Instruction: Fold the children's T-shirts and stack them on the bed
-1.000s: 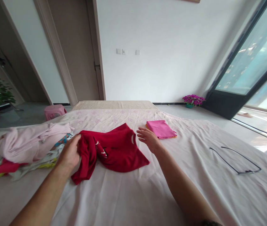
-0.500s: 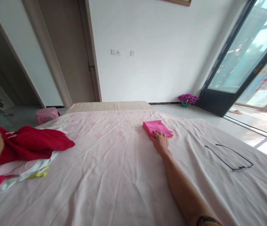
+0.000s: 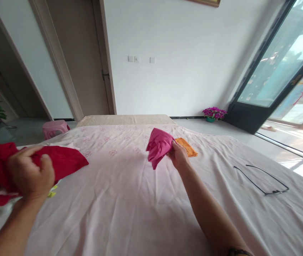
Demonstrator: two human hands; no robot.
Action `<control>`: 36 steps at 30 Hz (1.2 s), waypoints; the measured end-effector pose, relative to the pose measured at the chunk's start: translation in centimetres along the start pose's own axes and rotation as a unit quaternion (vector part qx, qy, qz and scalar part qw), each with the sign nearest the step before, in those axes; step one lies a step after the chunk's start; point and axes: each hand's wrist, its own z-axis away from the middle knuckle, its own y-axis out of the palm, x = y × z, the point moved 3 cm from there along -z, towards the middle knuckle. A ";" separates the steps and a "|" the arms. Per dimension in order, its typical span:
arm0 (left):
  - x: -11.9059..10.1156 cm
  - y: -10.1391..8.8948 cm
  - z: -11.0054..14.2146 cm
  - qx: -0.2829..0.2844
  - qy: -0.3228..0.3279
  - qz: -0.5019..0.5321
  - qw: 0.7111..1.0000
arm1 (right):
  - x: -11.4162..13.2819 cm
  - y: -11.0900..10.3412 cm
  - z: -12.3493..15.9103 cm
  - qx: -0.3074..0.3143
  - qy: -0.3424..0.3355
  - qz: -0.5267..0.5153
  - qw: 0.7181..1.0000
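At left, red garment overlapped by half-curled left hand, hold unclear; at centre, pink cloth pinched by closed right hand.

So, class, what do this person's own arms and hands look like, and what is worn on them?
The left hand and right hand are ungloved, and no sleeve covers the visible forearms. Low on the right arm, a dark band shows at the picture's edge, too cut off to identify.
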 end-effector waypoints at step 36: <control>-4.6 5.6 5.6 0.230 0.088 0.012 0.969 | -5.3 1.0 1.3 0.024 0.014 0.194 0.981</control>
